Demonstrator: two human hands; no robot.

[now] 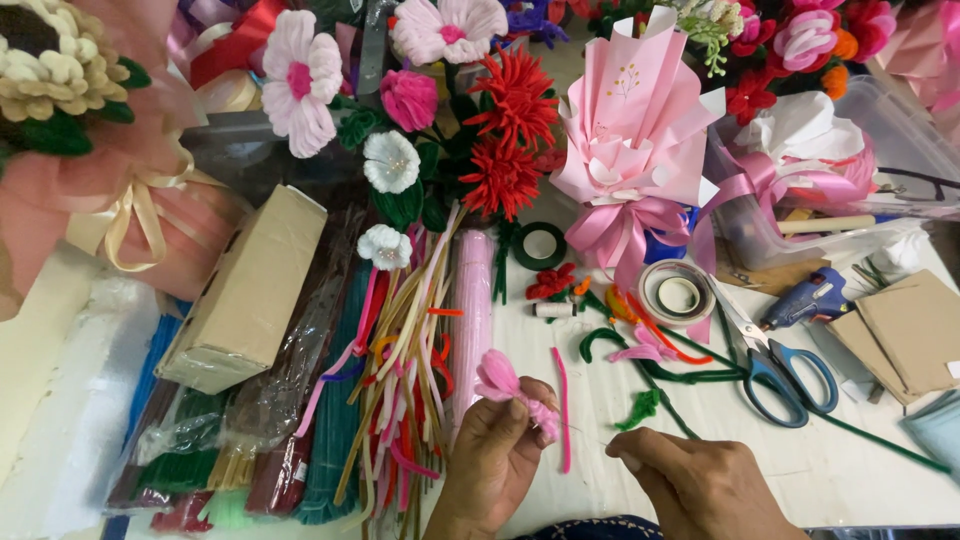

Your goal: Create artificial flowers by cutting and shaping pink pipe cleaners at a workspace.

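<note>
Head view: left hand [492,455] has its grip closed around a pink pipe-cleaner flower [505,384]; right hand [690,478], just beside, is pinched shut, apparently on a thin wire. Pulling hard might deform the soft petals.

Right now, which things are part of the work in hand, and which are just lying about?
In hand: left hand; pink pipe-cleaner flower; right hand; loose pink pipe cleaner.
Lying about: scissors; glue gun; tape roll; wrapped pink bouquet.
</note>
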